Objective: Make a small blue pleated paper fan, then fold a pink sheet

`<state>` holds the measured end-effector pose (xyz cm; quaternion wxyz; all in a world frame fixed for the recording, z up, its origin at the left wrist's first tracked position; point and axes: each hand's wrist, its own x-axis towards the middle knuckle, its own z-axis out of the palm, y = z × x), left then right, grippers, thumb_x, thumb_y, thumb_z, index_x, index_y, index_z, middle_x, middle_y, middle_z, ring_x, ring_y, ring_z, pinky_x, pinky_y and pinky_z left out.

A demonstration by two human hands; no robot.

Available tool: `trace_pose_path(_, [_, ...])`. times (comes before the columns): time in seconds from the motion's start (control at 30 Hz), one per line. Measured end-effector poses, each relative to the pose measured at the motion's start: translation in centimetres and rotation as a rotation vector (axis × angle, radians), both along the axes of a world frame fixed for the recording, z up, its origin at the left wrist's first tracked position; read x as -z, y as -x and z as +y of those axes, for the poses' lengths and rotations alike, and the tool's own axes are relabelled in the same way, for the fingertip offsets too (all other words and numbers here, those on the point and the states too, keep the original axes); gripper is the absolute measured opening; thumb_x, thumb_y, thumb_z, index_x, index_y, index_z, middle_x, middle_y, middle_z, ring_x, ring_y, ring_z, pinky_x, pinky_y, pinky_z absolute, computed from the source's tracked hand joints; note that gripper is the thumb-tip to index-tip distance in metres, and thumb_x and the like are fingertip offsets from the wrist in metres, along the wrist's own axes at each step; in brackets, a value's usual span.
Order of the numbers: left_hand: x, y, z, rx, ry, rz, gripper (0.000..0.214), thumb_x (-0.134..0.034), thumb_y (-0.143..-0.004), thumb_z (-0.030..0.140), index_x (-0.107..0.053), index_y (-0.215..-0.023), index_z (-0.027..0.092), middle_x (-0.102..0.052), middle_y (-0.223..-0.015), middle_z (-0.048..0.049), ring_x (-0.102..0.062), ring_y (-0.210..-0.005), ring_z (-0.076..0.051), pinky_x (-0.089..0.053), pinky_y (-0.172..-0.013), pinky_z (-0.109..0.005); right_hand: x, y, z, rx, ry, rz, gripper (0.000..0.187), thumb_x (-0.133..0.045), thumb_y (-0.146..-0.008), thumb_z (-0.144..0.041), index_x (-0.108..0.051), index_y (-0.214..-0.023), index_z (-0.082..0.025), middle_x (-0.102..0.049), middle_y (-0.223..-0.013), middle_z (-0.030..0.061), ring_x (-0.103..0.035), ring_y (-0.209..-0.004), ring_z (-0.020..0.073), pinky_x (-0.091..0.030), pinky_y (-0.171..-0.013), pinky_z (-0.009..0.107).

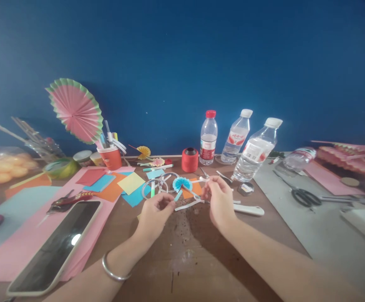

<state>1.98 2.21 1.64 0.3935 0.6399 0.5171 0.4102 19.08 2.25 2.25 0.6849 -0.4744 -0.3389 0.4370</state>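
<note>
My left hand (157,209) pinches a short light-blue folded paper strip (178,195) between thumb and fingers. Opposite it, my right hand (218,203) has its fingers closed, with a small white piece (203,179) showing at the tips; its kind is unclear. Between the two hands sits a small pleated blue paper fan (182,183), close to the end of the strip. An orange paper square (191,191) lies behind it, and narrow white strips (187,206) rest below. A white-handled knife (249,209) lies beside my right hand, its blade partly hidden.
Clear tape rolls (147,191) and coloured paper squares (130,183) lie to the left, near a phone (56,247). A red thread spool (190,160) and several water bottles (208,140) stand behind. Black scissors (304,197) are at right. A large pleated fan (75,111) rises from a red cup (110,157).
</note>
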Motion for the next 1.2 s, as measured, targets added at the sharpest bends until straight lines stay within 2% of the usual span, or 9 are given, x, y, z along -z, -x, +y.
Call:
trace_pose_path(0.1, [0.2, 0.0, 0.3, -0.005, 0.087, -0.165, 0.01, -0.057, -0.073, 0.028, -0.057, -0.076, 0.018, -0.057, -0.058, 0.0038, -0.052, -0.053, -0.009, -0.042, -0.049, -0.019, 0.0, -1.5, 1.1, 0.122, 0.006, -0.043, 0.009, -0.047, -0.073, -0.028, -0.043, -0.071, -0.021, -0.042, -0.056, -0.0059, -0.043, -0.047, 0.009, -0.036, -0.042, 0.019])
trace_pose_path(0.23, [0.1, -0.3, 0.4, -0.024, 0.137, -0.27, 0.016, -0.059, -0.072, 0.031, -0.058, -0.081, 0.017, -0.061, -0.065, 0.001, -0.056, -0.061, -0.012, -0.045, -0.052, -0.02, 0.6, -2.3, 1.8, 0.24, 0.026, -0.278, 0.02, -0.056, -0.069, -0.027, -0.048, -0.086, -0.021, -0.05, -0.072, -0.0029, -0.048, -0.059, 0.0109, -0.04, -0.052, 0.022])
trace_pose_path(0.3, [0.0, -0.5, 0.3, -0.011, 0.138, -0.292, 0.015, -0.06, -0.072, 0.029, -0.057, -0.081, 0.018, -0.061, -0.065, 0.0015, -0.056, -0.06, -0.011, -0.044, -0.052, -0.019, 0.7, -1.8, 1.4, 0.135, 0.01, -0.392, 0.015, -0.053, -0.073, -0.029, -0.054, -0.085, -0.02, -0.054, -0.075, -0.0007, -0.051, -0.066, 0.0132, -0.041, -0.06, 0.024])
trace_pose_path(0.4, [-0.1, -0.6, 0.2, 0.054, 0.14, -0.299, 0.013, -0.06, -0.072, 0.027, -0.053, -0.079, 0.019, -0.058, -0.062, 0.0037, -0.053, -0.057, -0.01, -0.043, -0.051, -0.019, 0.4, 0.0, -0.1, -0.2, -0.053, -0.452, 0.018, -0.05, -0.077, -0.03, -0.062, -0.083, -0.018, -0.061, -0.079, 0.0018, -0.055, -0.074, 0.0157, -0.041, -0.07, 0.026])
trace_pose_path(0.5, [-0.4, -0.6, -0.1, 0.129, 0.118, -0.212, 0.013, -0.059, -0.073, 0.028, -0.05, -0.074, 0.019, -0.054, -0.06, 0.005, -0.05, -0.055, -0.01, -0.042, -0.051, -0.019, 0.2, 1.6, -1.6, -0.375, -0.032, -0.384, 0.015, -0.053, -0.076, -0.028, -0.063, -0.077, -0.017, -0.063, -0.073, 0.001, -0.055, -0.07, 0.015, -0.041, -0.067, 0.025])
trace_pose_path(0.63, [-0.7, -0.6, -0.6, 0.195, -0.015, -0.024, 0.008, -0.056, -0.076, 0.026, -0.053, -0.078, 0.019, -0.058, -0.071, 0.0025, -0.053, -0.063, -0.012, -0.042, -0.058, -0.022, 0.5, 2.3, -2.3, -0.347, 0.018, -0.298, 0.016, -0.054, -0.076, -0.029, -0.061, -0.07, -0.016, -0.059, -0.066, -0.0001, -0.052, -0.062, 0.0131, -0.04, -0.059, 0.023])
trace_pose_path(0.8, [-1.0, -0.4, -1.2, 0.284, -0.14, 0.214, 0.01, -0.047, -0.08, 0.022, -0.058, -0.08, 0.021, -0.063, -0.076, 0.0008, -0.057, -0.071, -0.014, -0.043, -0.066, -0.024, 0.8, 2.1, -1.8, -0.276, -0.031, -0.13, 0.016, -0.05, -0.079, -0.031, -0.055, -0.072, -0.017, -0.06, -0.069, 0.0001, -0.053, -0.065, 0.0132, -0.041, -0.061, 0.023])
trace_pose_path(1.0, [-0.9, 0.1, -0.6, 0.147, -0.351, 0.365, 0.014, -0.043, -0.08, 0.017, -0.056, -0.084, 0.022, -0.061, -0.083, -0.0003, -0.056, -0.077, -0.015, -0.042, -0.07, -0.025, 1.1, 1.8, -1.1, -0.187, -0.019, -0.135, 0.019, -0.047, -0.081, -0.032, -0.054, -0.071, -0.018, -0.055, -0.063, -0.0025, -0.049, -0.058, 0.0108, -0.039, -0.058, 0.022])
trace_pose_path(1.2, [-2.2, -0.3, 2.2, 0.109, -0.335, 0.514, 0.017, -0.047, -0.078, 0.019, -0.055, -0.092, 0.022, -0.06, -0.093, -0.0026, -0.056, -0.084, -0.018, -0.043, -0.075, -0.03, 1.5, 1.9, -1.0, -0.21, -0.001, -0.09, 0.021, -0.051, -0.078, -0.037, -0.055, -0.09, -0.02, -0.049, -0.059, -0.0048, -0.044, -0.049, 0.0097, -0.038, -0.046, 0.02])
